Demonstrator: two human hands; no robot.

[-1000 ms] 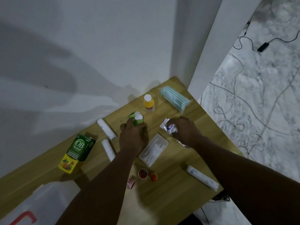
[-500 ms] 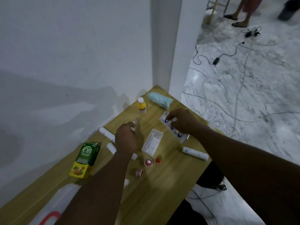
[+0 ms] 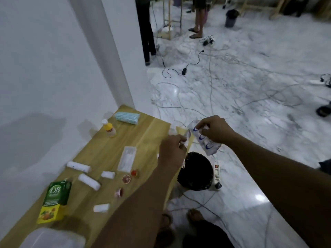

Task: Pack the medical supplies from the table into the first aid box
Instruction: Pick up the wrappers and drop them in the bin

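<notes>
My right hand [image 3: 215, 130] holds a white packet with blue marks [image 3: 206, 143] in the air, just past the wooden table's [image 3: 154, 129] right edge. My left hand [image 3: 172, 151] is close beside it and pinches a small pale item [image 3: 186, 138] that I cannot identify. On the table lie a clear tray of swabs [image 3: 127, 158], a yellow bottle [image 3: 109, 129], a pack of blue masks [image 3: 127, 118], white bandage rolls [image 3: 78, 166] [image 3: 89, 181], a green OB carton [image 3: 57, 199] and small red caps [image 3: 126, 179]. The white first aid box [image 3: 50, 237] shows at the bottom left.
A white wall runs along the table's left side. Beyond the right edge is marble floor with loose cables, a power strip [image 3: 216, 171] and a round black object [image 3: 195, 170]. Other people's legs [image 3: 197, 18] stand far back.
My right hand has lifted the packet off the table and carried it right, past the edge. My left hand has left the table's middle and moved up beside it. The view has swung right.
</notes>
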